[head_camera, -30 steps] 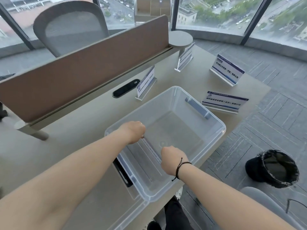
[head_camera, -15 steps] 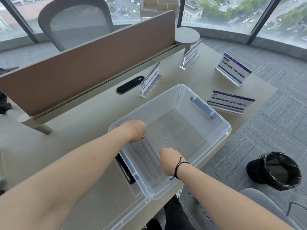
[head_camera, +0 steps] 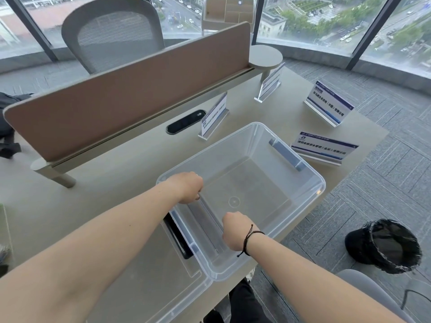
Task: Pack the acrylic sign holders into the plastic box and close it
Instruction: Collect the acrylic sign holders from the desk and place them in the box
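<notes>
The clear plastic box [head_camera: 256, 183] stands open on the desk in front of me. Both my hands reach into its near left side. My left hand [head_camera: 186, 187] and my right hand [head_camera: 235, 229] each grip one end of a clear acrylic sign holder [head_camera: 206, 219], held low along the box's left wall. Several more sign holders with blue-and-white inserts stand on the desk: one [head_camera: 213, 115] behind the box, one [head_camera: 270, 82] near the round post, two [head_camera: 328, 106] [head_camera: 324, 146] at the right. The clear lid [head_camera: 140, 287] lies flat at the lower left.
A brown divider panel [head_camera: 128, 94] runs along the back of the desk, with a black cable slot [head_camera: 186, 121] before it. A second black slot [head_camera: 178, 238] is beside the box. A black bin [head_camera: 384, 247] stands on the floor to the right. The desk's right edge is close to the box.
My hands have sunk slightly deeper into the box with the sign holder, towards its left wall. The view has shifted a little; the other holders have not moved.
</notes>
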